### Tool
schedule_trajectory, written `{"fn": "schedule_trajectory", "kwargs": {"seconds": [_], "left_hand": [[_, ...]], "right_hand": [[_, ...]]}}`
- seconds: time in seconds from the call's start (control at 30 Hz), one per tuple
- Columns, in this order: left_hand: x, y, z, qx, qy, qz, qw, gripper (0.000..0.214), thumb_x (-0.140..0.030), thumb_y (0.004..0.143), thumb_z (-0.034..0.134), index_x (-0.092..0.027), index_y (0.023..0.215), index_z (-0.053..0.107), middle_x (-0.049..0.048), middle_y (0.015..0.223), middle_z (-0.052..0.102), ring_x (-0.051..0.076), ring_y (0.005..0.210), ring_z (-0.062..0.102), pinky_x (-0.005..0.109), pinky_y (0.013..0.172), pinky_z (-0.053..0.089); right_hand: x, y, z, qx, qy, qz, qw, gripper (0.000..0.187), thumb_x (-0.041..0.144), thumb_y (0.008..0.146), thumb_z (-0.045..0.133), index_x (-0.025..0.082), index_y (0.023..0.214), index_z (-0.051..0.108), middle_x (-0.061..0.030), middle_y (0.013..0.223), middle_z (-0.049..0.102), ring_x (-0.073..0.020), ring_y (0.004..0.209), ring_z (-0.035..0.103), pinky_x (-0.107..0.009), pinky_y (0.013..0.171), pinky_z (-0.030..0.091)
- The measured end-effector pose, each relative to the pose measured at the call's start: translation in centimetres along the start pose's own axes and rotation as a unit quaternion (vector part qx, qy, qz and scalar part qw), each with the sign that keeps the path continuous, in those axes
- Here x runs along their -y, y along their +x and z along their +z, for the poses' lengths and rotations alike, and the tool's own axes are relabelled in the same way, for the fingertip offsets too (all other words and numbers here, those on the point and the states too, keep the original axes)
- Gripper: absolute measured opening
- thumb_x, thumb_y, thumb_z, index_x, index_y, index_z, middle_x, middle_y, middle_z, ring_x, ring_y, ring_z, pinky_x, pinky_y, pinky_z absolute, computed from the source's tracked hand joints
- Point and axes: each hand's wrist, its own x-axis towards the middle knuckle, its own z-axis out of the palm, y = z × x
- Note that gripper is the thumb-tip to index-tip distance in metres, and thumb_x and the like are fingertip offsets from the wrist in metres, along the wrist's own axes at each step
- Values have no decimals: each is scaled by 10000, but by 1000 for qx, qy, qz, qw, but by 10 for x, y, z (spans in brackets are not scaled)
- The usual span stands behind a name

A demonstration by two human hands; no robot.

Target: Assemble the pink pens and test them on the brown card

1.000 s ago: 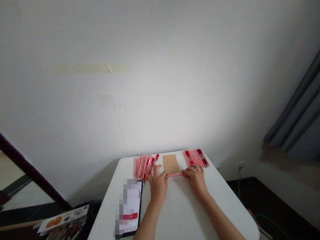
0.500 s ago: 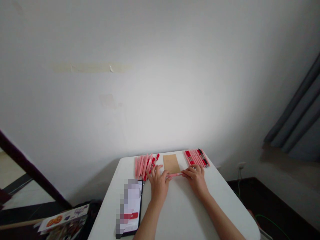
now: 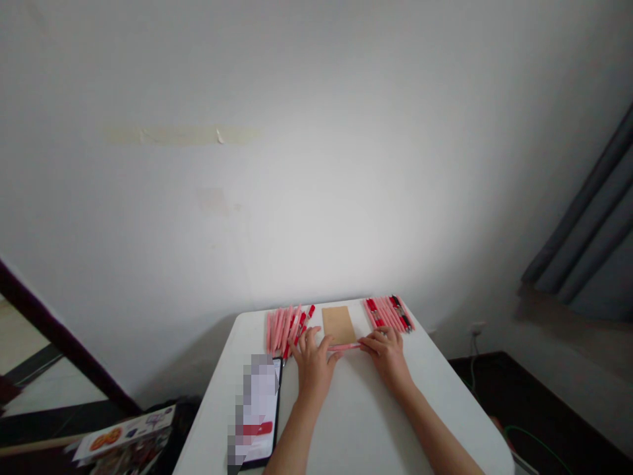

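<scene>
A pink pen [image 3: 345,346] lies crosswise on the white table, just below a tan paper rectangle [image 3: 339,324]. My right hand [image 3: 388,356] pinches the pen's right end between thumb and fingers. At the left end is my left hand [image 3: 314,363], fingers spread, with thumb and index finger apart around the pen's tip. A loose bunch of pink and red pens [image 3: 281,326] sits beyond my left fingers. Past my right hand, a flatter row of pink, red and black pens [image 3: 388,313] lies side by side.
A phone [image 3: 262,409] with a lit, partly blurred screen lies left of my left forearm on the white table [image 3: 366,422]. The wall [image 3: 316,198] rises behind the table. At far right hangs a grey curtain [image 3: 588,237]; a printed box [image 3: 123,432] is low at left.
My left thumb has dropped slightly away from the index finger, showing more of the pen's left end. My right hand and the pen have barely shifted.
</scene>
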Motion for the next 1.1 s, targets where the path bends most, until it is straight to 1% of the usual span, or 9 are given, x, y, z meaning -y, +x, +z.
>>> {"fn": "schedule_trajectory", "kwargs": {"seconds": [0.13, 0.23, 0.33, 0.5, 0.63, 0.7, 0.77, 0.93, 1.1], "left_hand": [[-1, 1, -2, 4, 4, -3, 1000, 166, -269, 751, 659, -295, 914, 667, 33, 1207, 544, 268, 1197, 442, 646, 1066, 205], [-2, 2, -3, 5, 5, -5, 1000, 104, -285, 794, 608, -286, 877, 669, 37, 1187, 559, 263, 1180, 450, 656, 1061, 199], [-3, 3, -3, 7, 12, -10, 1000, 125, -323, 828, 560, -277, 844, 675, 42, 1179, 568, 260, 1178, 448, 663, 1061, 196], [-4, 2, -5, 6, 20, -14, 1000, 159, -309, 846, 527, -280, 844, 683, 41, 1176, 564, 258, 1174, 445, 663, 1065, 183], [-3, 1, -4, 2, 9, -6, 1000, 174, -356, 789, 613, -296, 937, 682, 51, 1187, 546, 277, 1176, 446, 662, 1061, 195], [-3, 0, -4, 4, 3, -4, 1000, 223, -337, 746, 667, -305, 967, 671, 43, 1202, 538, 279, 1191, 440, 662, 1069, 185], [-2, 0, -3, 11, 0, -8, 1000, 205, -297, 739, 675, -306, 944, 669, 33, 1211, 536, 277, 1204, 433, 667, 1073, 169], [-1, 0, -1, 13, 5, -4, 1000, 124, -295, 802, 597, -298, 900, 672, 39, 1201, 550, 272, 1197, 437, 677, 1055, 186], [-2, 1, -1, 9, 14, -7, 1000, 165, -317, 850, 522, -290, 862, 684, 41, 1185, 563, 262, 1193, 437, 674, 1061, 178]], "right_hand": [[0, 0, 0, -1, 5, -3, 1000, 175, 326, 878, 561, 347, 933, 726, -15, 860, 703, -246, 985, 504, -473, 954, 270], [0, 0, 0, 1, 6, -2, 1000, 185, 331, 881, 550, 348, 940, 724, -22, 861, 703, -248, 986, 507, -475, 948, 277], [1, 1, -2, 3, 5, -3, 1000, 196, 341, 886, 535, 350, 940, 723, -26, 865, 703, -253, 988, 509, -475, 941, 284], [3, 1, -2, -6, -7, -4, 1000, 194, 334, 888, 537, 354, 932, 725, -13, 850, 703, -241, 984, 511, -459, 950, 280], [1, 0, -2, -4, -13, -8, 1000, 191, 337, 887, 543, 362, 943, 723, -11, 849, 702, -231, 976, 514, -449, 946, 282], [0, 0, -1, -2, -10, -8, 1000, 187, 338, 885, 548, 365, 951, 721, -9, 855, 703, -230, 975, 515, -451, 948, 279], [0, -1, 0, 0, -6, -6, 1000, 183, 335, 882, 555, 363, 954, 721, -8, 858, 703, -234, 979, 512, -453, 950, 278], [-1, -1, 0, 3, -4, -2, 1000, 188, 328, 886, 550, 363, 960, 719, -7, 868, 704, -239, 992, 505, -454, 951, 279], [-1, 0, 0, 2, -5, -4, 1000, 193, 347, 890, 538, 352, 947, 723, -11, 865, 705, -243, 981, 505, -466, 956, 276]]}}
